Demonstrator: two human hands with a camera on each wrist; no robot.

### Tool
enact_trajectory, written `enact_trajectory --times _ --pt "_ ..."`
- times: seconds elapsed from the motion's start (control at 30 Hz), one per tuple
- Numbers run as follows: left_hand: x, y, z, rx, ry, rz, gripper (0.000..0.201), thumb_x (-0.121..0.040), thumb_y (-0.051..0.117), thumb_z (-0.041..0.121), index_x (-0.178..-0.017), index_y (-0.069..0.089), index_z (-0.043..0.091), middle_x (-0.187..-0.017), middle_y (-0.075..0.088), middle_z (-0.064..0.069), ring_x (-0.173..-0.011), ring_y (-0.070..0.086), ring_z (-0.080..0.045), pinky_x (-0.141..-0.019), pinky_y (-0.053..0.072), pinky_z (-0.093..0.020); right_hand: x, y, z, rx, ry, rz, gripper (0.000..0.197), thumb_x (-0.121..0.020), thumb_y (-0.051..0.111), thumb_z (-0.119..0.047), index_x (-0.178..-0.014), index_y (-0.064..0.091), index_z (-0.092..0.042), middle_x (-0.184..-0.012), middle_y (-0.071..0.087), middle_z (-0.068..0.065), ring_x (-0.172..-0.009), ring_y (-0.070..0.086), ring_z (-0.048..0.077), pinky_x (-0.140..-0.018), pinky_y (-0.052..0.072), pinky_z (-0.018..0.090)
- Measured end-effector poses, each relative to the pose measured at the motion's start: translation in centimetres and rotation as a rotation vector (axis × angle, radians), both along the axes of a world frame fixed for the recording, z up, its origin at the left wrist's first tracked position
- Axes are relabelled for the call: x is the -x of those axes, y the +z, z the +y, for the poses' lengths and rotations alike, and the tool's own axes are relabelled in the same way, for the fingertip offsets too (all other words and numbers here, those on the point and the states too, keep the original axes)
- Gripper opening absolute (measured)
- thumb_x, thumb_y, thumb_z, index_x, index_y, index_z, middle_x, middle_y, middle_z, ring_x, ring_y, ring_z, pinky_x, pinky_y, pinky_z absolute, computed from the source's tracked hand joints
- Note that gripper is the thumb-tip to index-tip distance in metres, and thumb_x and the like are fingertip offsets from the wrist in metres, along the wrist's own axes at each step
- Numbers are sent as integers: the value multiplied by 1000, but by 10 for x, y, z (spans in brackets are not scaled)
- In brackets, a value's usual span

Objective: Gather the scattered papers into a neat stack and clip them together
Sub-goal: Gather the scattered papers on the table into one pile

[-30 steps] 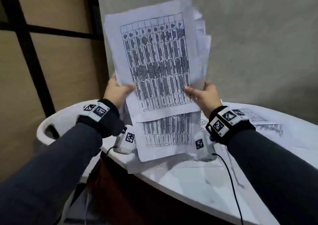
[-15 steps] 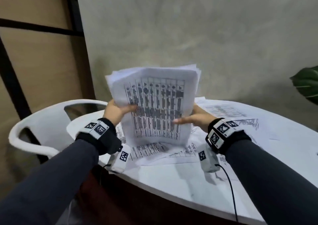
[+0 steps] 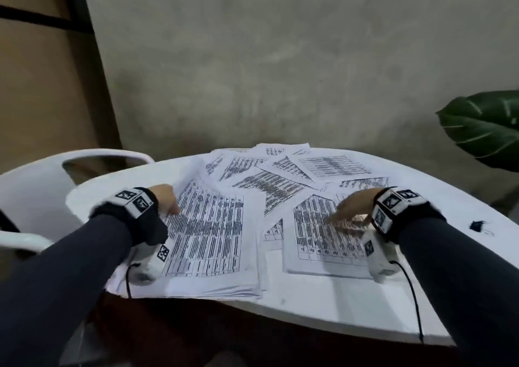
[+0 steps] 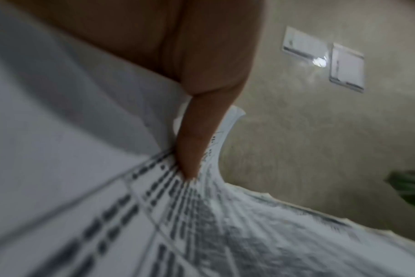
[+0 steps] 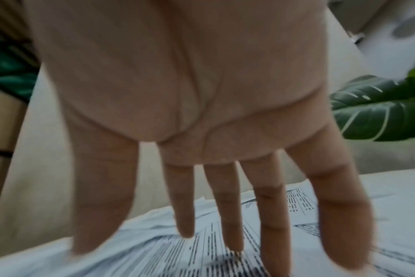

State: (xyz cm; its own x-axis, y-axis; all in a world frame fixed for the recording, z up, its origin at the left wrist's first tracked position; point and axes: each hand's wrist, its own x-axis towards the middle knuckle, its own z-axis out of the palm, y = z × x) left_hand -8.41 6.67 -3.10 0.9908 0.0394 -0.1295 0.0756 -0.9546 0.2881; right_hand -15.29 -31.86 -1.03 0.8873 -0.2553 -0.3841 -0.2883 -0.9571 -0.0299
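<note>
The left hand (image 3: 164, 198) is seen at the left-centre of the head view, laid on the far left edge of a thick stack of printed sheets (image 3: 207, 243). In the left wrist view a thumb (image 4: 197, 146) is pressed down onto the top sheet, with paper bent up beside it, so that edge looks pinched, though the other fingers are hidden and it's blurry. The right hand (image 3: 352, 208) is at the right-centre, fingers straight and spread, nothing gripped; in the right wrist view the fingertips (image 5: 235, 241) are shown right at a printed page, and whether they actually touch it can't be told through the blur.

Under that right hand a second, thinner pile of table-printed pages (image 3: 323, 243) is laid just beside the thick stack, a small gap of table left between them near the lower edge. More loose papers (image 3: 283, 170) are fanned out and overlapped toward the upper middle of the tabletop. A small black binder clip (image 3: 478, 225) is spotted at the right edge of the round white table (image 3: 323, 307), well apart from both piles.

A white plastic chair (image 3: 36, 187) is tucked in at the left, a big green leaf (image 3: 486, 130) is poking in at the right edge, and a grey wall (image 3: 280, 57) fills the top.
</note>
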Motion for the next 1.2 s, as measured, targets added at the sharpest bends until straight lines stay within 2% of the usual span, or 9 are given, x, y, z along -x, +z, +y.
enact_trajectory --times 0.27,0.4,0.5,0.57,0.7,0.83,1.07,1.13,1.2 --pt "-6 -4 -23 -98 -41 67 46 -83 68 22 -120 57 -3 -125 60 -16 -117 56 -28 -95 44 -31 2 -14 -24 -5 -136 -62 65 -77 67 -53 -117 62 -2 -124 62 10 -99 56 23 -83 42 28" --pt "-3 -13 -42 -154 -190 163 9 -78 68 16 -81 63 9 -86 63 -10 -82 59 -25 -65 43 -25 -5 -18 -6 -120 -71 -197 31 -79 72 -39 -105 73 -22 -110 66 6 -116 58 26 -81 41 23" --pt "5 -17 -54 10 -277 256 16 -76 71 14 -82 57 11 -76 58 -6 -73 53 -21 -62 40 -22 1 -14 0 -8 -19 -180 37 -87 61 -43 -110 70 -15 -113 66 5 -104 60 21 -78 38 20" --pt "10 -13 -53 231 -243 322 18 -76 73 5 -82 56 8 -67 60 -4 -70 53 -23 -57 46 -18 4 -13 1 22 -61 -125 41 -89 55 -48 -83 68 -10 -91 63 6 -99 56 20 -81 40 25" --pt "-15 -1 -21 500 -143 216 44 -48 76 14 -88 65 -1 -93 65 -17 -90 60 -30 -90 45 -33 8 -9 -12 68 -149 -189 54 -95 43 -47 -126 57 -5 -133 56 10 -124 52 24 -99 42 30" --pt "-28 12 -3 813 17 190 28 -80 55 -8 -108 61 -3 -93 70 -20 -93 61 -37 -95 46 -47 17 -6 -32 85 -120 -220 43 -96 44 -28 -138 45 -24 -138 52 9 -126 52 26 -105 42 31" --pt "-33 7 -57 173 -32 62 41 -83 67 13 -117 59 -9 -124 60 -22 -118 55 -35 -97 43 -37 3 -16 -7 -10 -104 -238 33 -97 42 -34 -115 65 -19 -132 58 8 -122 55 26 -99 42 30" --pt "-34 3 -72 127 -148 92 23 -82 68 18 -95 67 -1 -102 66 -16 -101 59 -32 -79 47 -32 -4 -18 -1 -118 -124 -284 25 -97 45 -32 -88 67 -25 -111 70 4 -109 62 23 -86 45 24" --pt "-36 -2 -83 156 -205 147 18 -81 68 22 -68 60 14 -82 60 -10 -85 55 -25 -67 41 -26 -15 -19 1 -368 -264 -309 32 -95 52 -33 -67 60 -21 -53 68 -11 -61 63 5 -58 42 14"
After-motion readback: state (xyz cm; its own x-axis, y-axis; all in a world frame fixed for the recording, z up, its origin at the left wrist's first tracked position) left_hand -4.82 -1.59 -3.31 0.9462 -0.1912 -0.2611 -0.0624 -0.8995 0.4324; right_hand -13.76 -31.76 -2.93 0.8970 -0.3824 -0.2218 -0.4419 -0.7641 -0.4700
